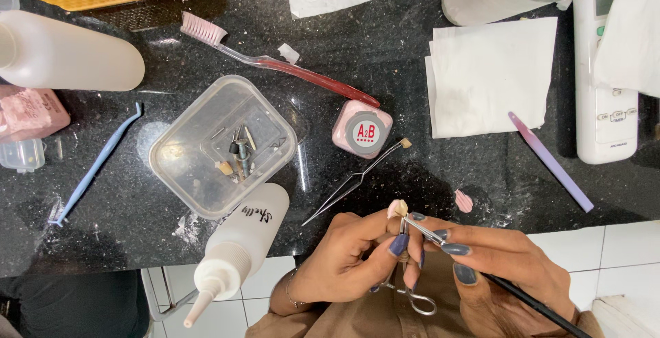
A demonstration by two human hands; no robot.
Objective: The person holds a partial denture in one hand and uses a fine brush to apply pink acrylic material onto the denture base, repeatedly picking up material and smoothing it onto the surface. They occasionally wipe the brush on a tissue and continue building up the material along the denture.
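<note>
Left hand [344, 259]: gripping a metal clamp tool [412, 297] that is holding a small pale tooth piece [397, 208] (just off the black counter [412, 104] edge).
Right hand [495, 262]: pinching a thin brush [481, 269], its tip touching the tooth piece.
Nearby: tweezers [354, 183] and a pink jar [362, 129] sitting on the counter.

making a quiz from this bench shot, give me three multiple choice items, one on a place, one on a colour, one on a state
1. Where do the tweezers lie?
A. inside the clear tub
B. on the black counter, below the pink jar
C. on the paper towels

2. What colour is the toothbrush handle?
A. red
B. green
C. white

3. What is the right hand doing?
A. resting flat and empty
B. gripping the squeeze bottle
C. holding a thin brush to the small pale piece

Answers: 1 B, they rest on the counter under the jar. 2 A, the handle is translucent red. 3 C, the brush tip meets the piece.
</note>
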